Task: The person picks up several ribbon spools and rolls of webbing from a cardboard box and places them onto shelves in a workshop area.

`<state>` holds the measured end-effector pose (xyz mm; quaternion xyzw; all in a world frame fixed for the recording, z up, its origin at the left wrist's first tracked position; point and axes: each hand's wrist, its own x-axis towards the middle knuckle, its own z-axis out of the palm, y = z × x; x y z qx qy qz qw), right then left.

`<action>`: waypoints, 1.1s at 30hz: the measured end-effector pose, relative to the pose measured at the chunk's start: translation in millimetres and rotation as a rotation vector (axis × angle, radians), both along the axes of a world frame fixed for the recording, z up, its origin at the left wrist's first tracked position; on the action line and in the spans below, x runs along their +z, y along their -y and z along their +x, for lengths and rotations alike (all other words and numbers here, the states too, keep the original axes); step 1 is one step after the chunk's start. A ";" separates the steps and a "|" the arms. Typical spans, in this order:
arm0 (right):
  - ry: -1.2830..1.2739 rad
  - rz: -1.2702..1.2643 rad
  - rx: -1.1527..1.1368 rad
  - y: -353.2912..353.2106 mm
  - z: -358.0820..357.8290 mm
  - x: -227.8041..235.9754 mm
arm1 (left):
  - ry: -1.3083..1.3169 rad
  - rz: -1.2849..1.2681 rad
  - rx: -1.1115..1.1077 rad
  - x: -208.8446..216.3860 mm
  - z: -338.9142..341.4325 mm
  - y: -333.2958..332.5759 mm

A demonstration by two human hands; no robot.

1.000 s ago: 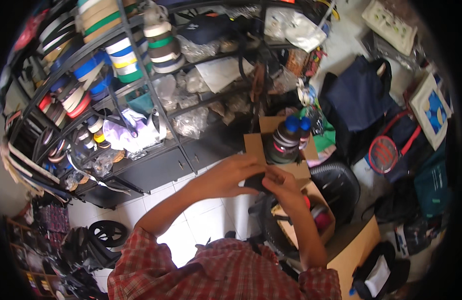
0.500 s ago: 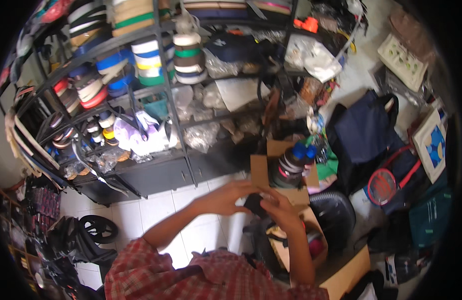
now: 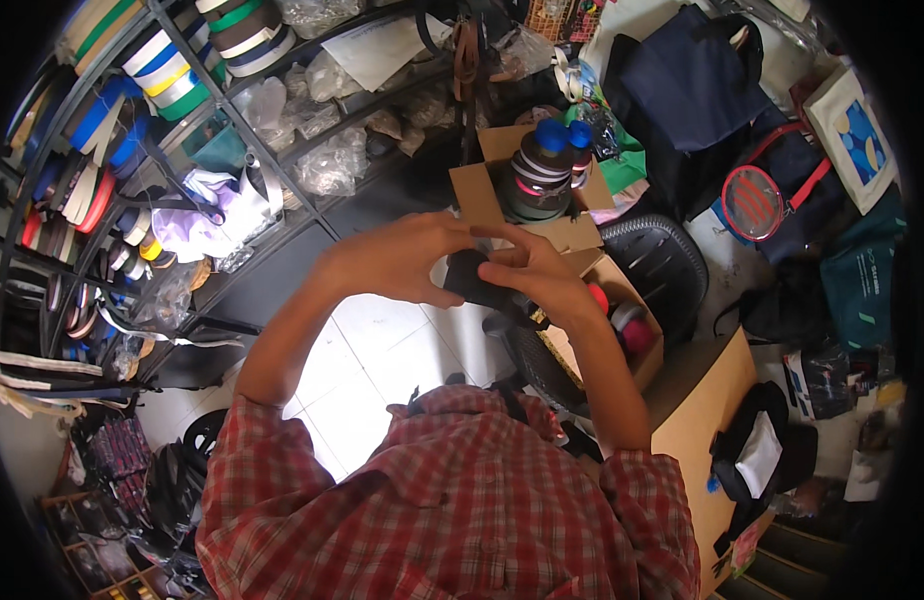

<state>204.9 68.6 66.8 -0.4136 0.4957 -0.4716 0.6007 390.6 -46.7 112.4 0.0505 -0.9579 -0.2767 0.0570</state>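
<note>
Centrally in frame, a black piece (image 3: 466, 278) is gripped by the right hand (image 3: 542, 277); the left hand (image 3: 407, 259) is curled, its hold unclear.

A small black piece (image 3: 467, 278) is gripped by the right hand (image 3: 544, 275), its thumb laid across the top; the left hand (image 3: 407, 258) is curved around the opposite side, its exact contact being hard to make out. Just beyond the hands, spools with blue tops (image 3: 545, 178) are held upright in an open cardboard box (image 3: 477, 200). A second box (image 3: 624, 284) is seen beside the right forearm, near a black chair (image 3: 672, 265). At the left, a metal rack (image 3: 222, 100) is filled with strap rolls (image 3: 247, 38) and plastic bags (image 3: 332, 162)
</note>
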 end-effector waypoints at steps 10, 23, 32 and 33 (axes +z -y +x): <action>0.246 -0.126 -0.025 -5.5 -11.9 -6.0 | -0.378 0.506 0.214 -53.2 -14.2 -18.6; 0.473 0.040 -0.099 -67.6 7.5 -64.1 | -0.277 0.681 0.134 -83.5 -14.5 -52.1; 0.337 0.039 -0.079 -119.3 -30.1 -72.2 | 0.020 0.484 0.108 -69.6 -45.5 -101.1; 0.280 0.030 -0.017 -121.7 -35.9 -69.2 | 0.030 0.482 0.104 -66.8 -51.2 -104.8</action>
